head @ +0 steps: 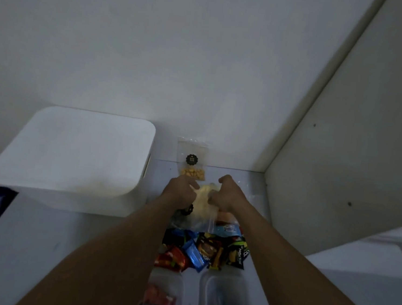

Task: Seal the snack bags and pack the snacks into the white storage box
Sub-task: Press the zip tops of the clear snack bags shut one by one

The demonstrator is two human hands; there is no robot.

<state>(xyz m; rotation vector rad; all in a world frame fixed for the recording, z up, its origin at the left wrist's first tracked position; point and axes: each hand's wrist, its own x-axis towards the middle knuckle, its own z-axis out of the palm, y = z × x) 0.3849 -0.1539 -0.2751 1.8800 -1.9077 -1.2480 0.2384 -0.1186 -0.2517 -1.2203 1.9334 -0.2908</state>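
pinching a clear bag [202, 200] of pale yellow snack between both hands, over the middle of the counter [53, 249] toward its back edge. only one view, the head cam, and it's dim and a bit soft.

left hand [179, 191] and right hand [228, 193] both have their fingers curled in tight on the bag, one hand on each side of it. looks like the sealing step to me, but i can't tell if the zip is shut.

a second bag [191, 158], black sticker, orange bits at the bottom, stands at the back edge, leaning on the wall [202, 67], just behind the hands. the box [73, 158] sits at the back left, well apart from the hands, and its lid looks on. a pile [207, 249] of wrapped snacks lies between the forearms, and two clear tubs [223, 297] are at the near edge.

what could go wrong imo:
- a zip that only catches partway means the bag pops open when it goes in the box, and crumbs go everywhere
- squeezing this hard could crush what's inside
- knuckles are near the second bag, so a push forward tips it
- forearms hang right beside the pile, so a sideways sweep toward the box could drag wrappers along
- the lid has to come off before anything gets packed
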